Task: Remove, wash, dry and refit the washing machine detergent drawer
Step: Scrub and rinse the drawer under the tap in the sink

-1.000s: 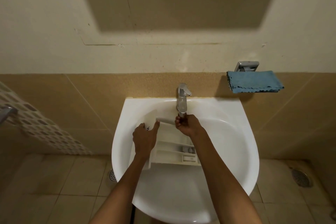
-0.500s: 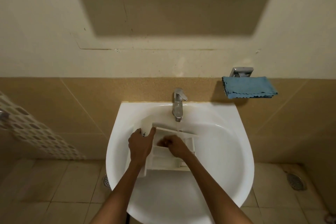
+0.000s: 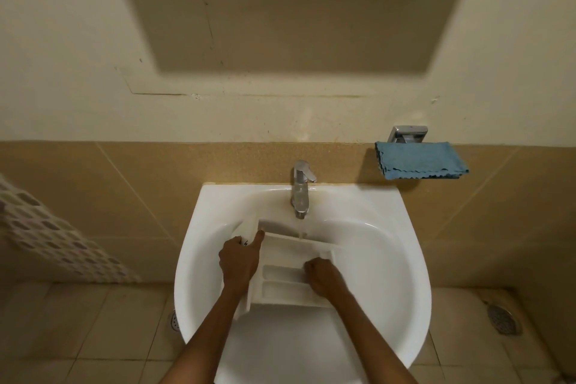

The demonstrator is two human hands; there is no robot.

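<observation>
Head: detergent drawer (image 3: 285,290) crosswise, front toward left

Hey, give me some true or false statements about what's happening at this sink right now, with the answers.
1. The detergent drawer lies in the sink. True.
2. The blue cloth is in the right hand. False: it lies on the wall holder, beside the tap.
3. The left hand grips the drawer's front panel. True.
4. Both hands are on the tap. False: both are on the drawer.
</observation>
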